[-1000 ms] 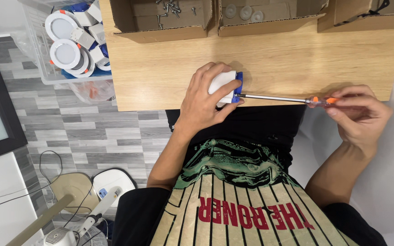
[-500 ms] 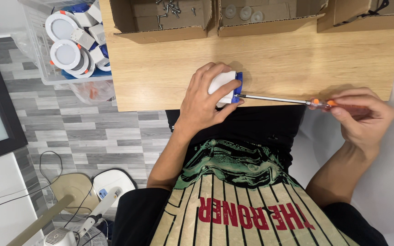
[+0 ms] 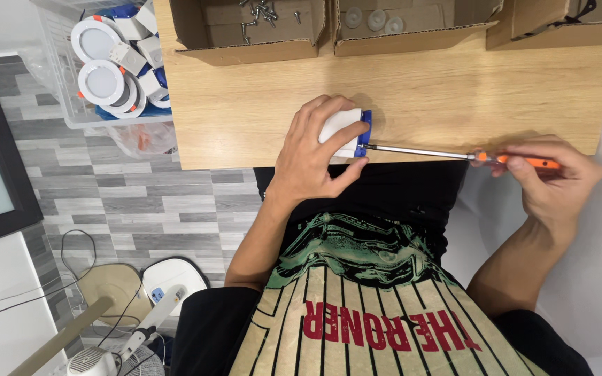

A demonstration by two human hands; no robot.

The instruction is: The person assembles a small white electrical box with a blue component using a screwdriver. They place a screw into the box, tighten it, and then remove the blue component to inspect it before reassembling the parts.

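Observation:
My left hand (image 3: 313, 154) grips a small white box with a blue end (image 3: 346, 132) near the front edge of the wooden table (image 3: 245, 104). My right hand (image 3: 548, 177) holds a long screwdriver with an orange handle (image 3: 517, 160) off the table's right front corner. Its metal shaft (image 3: 419, 151) lies level, and the tip meets the blue end of the box.
Three open cardboard boxes stand along the table's far edge: one with loose screws (image 3: 259, 21), one with small round clear parts (image 3: 384, 21), one at the right (image 3: 566, 21). A clear bin of round white lamps (image 3: 113, 63) sits left of the table. A fan and cables (image 3: 106, 334) lie on the floor.
My right hand's fingers have shifted slightly on the screwdriver handle. The left hand and the box have stayed in place.

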